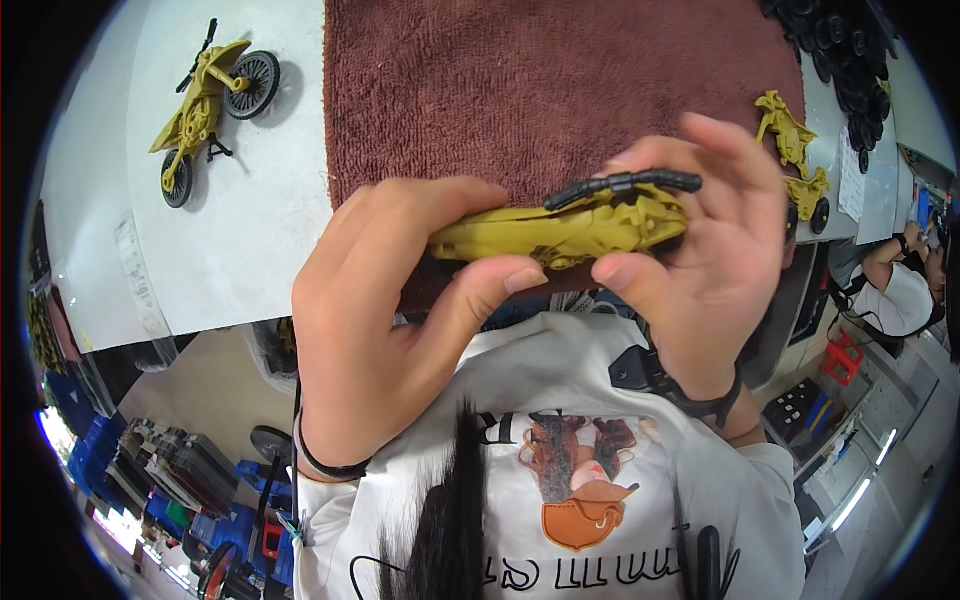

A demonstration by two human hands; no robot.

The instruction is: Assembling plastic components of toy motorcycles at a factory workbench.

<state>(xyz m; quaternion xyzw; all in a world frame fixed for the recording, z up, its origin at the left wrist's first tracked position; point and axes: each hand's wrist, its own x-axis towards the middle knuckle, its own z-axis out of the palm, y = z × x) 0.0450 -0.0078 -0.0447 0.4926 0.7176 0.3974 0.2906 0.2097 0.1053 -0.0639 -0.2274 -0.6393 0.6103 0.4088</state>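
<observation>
Yellow toy motorcycle (pixel 490 238): one unit, in your hands above the near edge of the brown towel (pixel 550 90).
Your left hand (pixel 375 285) grips its left end between thumb and fingers; your right hand (pixel 725 255) is at the other end, thumb against the body, fingers blurred behind the black handlebar (pixel 625 186), and whether they close on it cannot be told. Both ends are partly covered; its underside is hidden. Beyond the towel's left edge, one second motorcycle (pixel 198 108) with two black wheels lies on the white table (pixel 270 240). At the right edge, count two yellow pieces (pixel 786 132), the nearer showing one wheel. By the far right corner, a black heap (pixel 848 70) is cut off, its parts uncountable.
</observation>
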